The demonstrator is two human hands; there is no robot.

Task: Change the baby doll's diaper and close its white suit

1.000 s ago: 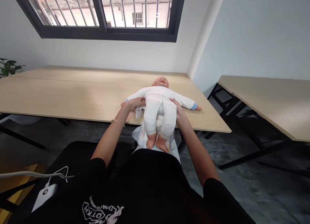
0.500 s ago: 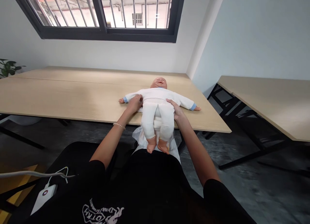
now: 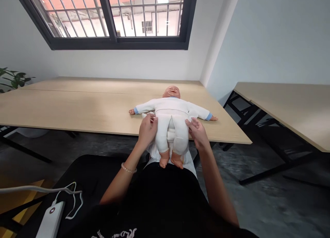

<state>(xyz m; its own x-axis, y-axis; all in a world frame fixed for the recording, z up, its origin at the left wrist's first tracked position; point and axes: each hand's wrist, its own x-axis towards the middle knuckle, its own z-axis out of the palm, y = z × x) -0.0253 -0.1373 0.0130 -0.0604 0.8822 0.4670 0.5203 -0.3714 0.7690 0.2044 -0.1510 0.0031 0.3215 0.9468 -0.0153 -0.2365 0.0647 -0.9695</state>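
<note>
Doll lying lengthwise away from you on the surface [image 3: 77, 111]

The doll [image 3: 171, 109] is lying face up, head far, legs overhanging the near edge; your left hand [image 3: 147, 129] and right hand [image 3: 197, 133] are pinching its white trousers [image 3: 171, 128] at either hip, equally near.

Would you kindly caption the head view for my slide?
Both hands, left hand and right hand, at the hips of a baby doll lying on a wooden table.

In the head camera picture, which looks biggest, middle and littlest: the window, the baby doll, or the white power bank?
1. Window, biggest, though its top is cut off.
2. Baby doll lying on the table.
3. White power bank, littlest, even though it is nearest the camera.
</note>
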